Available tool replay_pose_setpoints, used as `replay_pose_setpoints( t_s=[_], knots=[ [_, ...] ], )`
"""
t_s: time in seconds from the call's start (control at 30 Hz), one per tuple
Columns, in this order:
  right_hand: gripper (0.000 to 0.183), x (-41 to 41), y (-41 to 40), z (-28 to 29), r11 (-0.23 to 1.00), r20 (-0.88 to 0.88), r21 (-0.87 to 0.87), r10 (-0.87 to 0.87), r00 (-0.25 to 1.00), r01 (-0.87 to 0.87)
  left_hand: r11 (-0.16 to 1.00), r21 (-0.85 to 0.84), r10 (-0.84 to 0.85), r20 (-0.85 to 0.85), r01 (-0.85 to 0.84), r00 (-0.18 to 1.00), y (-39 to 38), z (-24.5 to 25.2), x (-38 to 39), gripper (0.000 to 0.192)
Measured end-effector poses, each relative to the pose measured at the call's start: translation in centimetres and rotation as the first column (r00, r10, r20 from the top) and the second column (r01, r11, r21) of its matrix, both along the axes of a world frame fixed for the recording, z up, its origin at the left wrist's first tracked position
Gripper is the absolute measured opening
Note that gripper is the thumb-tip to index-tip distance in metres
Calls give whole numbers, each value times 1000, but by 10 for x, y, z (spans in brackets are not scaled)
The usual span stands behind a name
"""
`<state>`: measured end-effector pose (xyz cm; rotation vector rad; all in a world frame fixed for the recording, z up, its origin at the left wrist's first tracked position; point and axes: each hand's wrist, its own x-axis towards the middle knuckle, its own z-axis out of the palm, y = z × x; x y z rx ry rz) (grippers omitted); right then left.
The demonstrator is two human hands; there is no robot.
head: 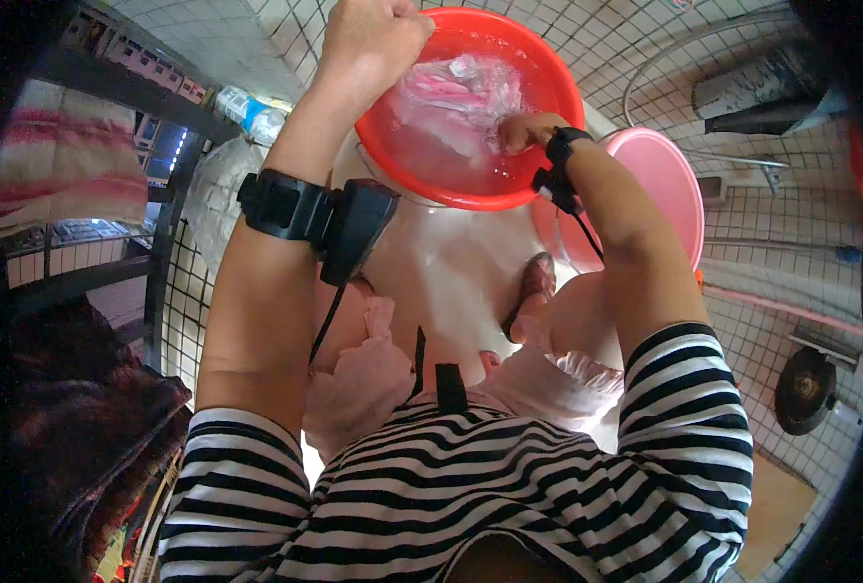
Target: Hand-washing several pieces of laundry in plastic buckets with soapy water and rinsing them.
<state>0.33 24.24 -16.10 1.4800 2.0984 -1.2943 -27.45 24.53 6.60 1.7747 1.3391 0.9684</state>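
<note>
A red plastic basin [468, 197] full of water stands on the floor before me. Pink and whitish wet cloth [461, 91] lies in the water, with a small pale piece on top. My left hand [377, 33] is raised at the basin's upper left rim, its fingers curled; whether they grip anything is hidden. My right hand [526, 132] dips into the water at the right side, its fingers bent against the edge of the cloth. Its fingertips are blurred by the water. Each wrist wears a black strap with a device and a cable.
A pink bucket [686, 197] stands right of the basin. At the left are a plastic bottle [245, 113], a clear plastic bag [216, 189] and a dark rack [158, 291] with a striped cloth. A hose [639, 69] runs along the tiles at upper right.
</note>
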Motion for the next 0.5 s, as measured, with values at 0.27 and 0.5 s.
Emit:
replay_pose_setpoints(
  t_s=[0.27, 0.5],
  knots=[
    [25, -63, 17, 133, 825, -12, 322, -487, 873, 465, 999, 29, -29, -20, 30, 999, -16, 26, 10, 16],
    [24, -40, 25, 176, 633, -552, 29, -635, 541, 774, 999, 29, -41, 38, 40, 998, -17, 28, 15, 16]
  ],
)
